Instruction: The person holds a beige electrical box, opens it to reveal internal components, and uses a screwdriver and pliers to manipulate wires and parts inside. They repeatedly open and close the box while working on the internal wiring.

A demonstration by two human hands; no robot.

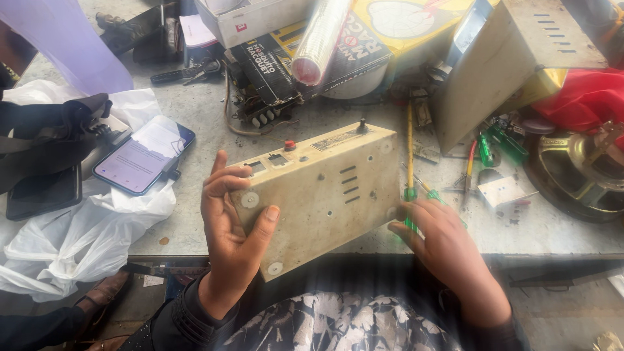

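A cream metal equipment box (325, 188) with vent slots, round feet and a red button is tilted up over the near edge of the workbench. My left hand (231, 227) grips its left end, thumb on the underside and fingers around the panel side. My right hand (448, 250) is at the box's right edge and closes around a green-handled screwdriver (411, 195), its yellow shaft pointing away from me.
A smartphone (144, 158) lies on a white plastic bag (78, 234) at left. At the back stand cardboard boxes (325, 52), a circuit assembly (260, 107) and a second cream casing (513, 65). Loose screwdrivers (484, 153), a speaker (578, 172) and red cloth (585, 97) lie right.
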